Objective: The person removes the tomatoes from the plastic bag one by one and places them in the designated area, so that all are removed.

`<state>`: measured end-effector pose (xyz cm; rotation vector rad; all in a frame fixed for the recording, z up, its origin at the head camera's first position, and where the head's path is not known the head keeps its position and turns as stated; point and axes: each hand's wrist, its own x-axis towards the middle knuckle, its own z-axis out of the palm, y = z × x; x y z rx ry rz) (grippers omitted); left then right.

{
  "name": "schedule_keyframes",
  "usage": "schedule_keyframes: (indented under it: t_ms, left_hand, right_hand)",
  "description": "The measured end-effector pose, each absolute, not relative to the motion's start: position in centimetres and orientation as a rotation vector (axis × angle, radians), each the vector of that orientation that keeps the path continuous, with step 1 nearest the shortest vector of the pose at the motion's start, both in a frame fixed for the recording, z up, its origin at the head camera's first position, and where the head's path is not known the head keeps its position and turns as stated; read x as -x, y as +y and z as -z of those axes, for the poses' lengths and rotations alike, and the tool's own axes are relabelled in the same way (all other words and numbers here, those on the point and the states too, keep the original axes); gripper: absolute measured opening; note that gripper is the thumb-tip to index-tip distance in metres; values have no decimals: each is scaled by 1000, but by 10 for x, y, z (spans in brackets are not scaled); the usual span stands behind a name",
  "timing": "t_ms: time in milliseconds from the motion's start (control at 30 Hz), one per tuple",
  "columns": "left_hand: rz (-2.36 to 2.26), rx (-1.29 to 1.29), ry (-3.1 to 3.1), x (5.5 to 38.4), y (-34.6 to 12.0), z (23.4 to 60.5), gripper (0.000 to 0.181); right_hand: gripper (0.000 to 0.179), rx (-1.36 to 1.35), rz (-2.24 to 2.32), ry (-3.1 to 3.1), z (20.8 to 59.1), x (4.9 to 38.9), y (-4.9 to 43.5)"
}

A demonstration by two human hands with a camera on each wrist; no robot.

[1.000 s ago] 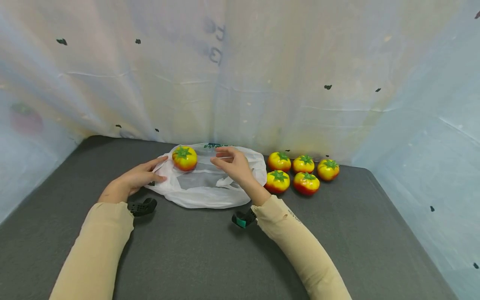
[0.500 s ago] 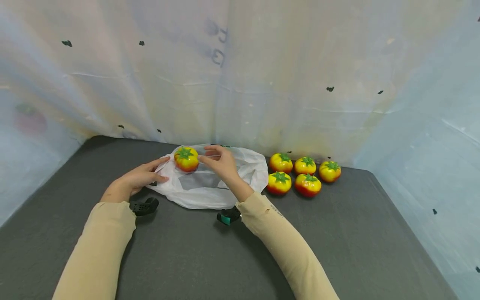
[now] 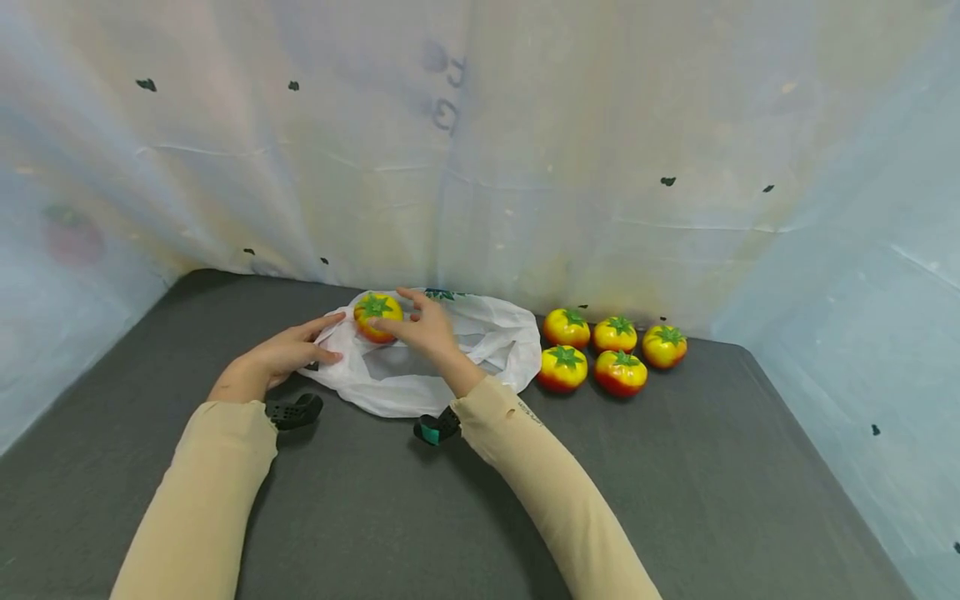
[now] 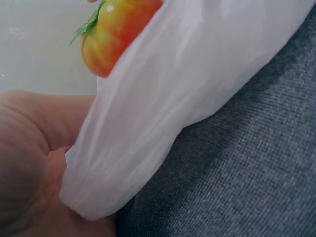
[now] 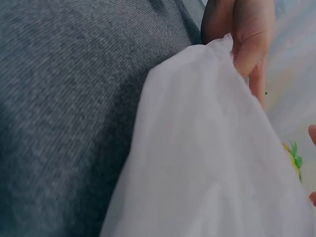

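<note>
A yellow-and-red tomato with a green leafy top is at the left end of an open-mouthed white plastic bag. My left hand holds the bag's left edge, thumb in front and fingers behind. White film stretches away from that hand in the left wrist view, with the tomato above it. My right hand reaches over the bag, thumb and forefinger spread, thumb overlapping the tomato's front. Only its fingertips show at the right wrist view's edge, near a sliver of the tomato.
Several similar tomatoes stand in two rows right of the bag, close to it. Dark grey cloth covers the table. A pale sheet hangs behind, another along the right side.
My right hand has moved left across the bag's mouth to the tomato, its thumb now overlapping the fruit. My left hand keeps its hold on the bag's edge.
</note>
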<state>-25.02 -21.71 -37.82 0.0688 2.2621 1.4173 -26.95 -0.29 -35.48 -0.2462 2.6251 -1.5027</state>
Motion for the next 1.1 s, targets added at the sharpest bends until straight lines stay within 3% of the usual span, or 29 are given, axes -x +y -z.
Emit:
schedule_keyframes:
  t_ms: [433, 1100]
  left_hand:
    - [-1429, -77, 2257, 250, -217, 379, 83]
    - [-1443, -72, 2253, 252, -217, 381, 87]
  right_hand:
    - [72, 246, 1522, 2603, 367, 277, -11]
    - [60, 233, 1512, 2614, 363, 277, -9]
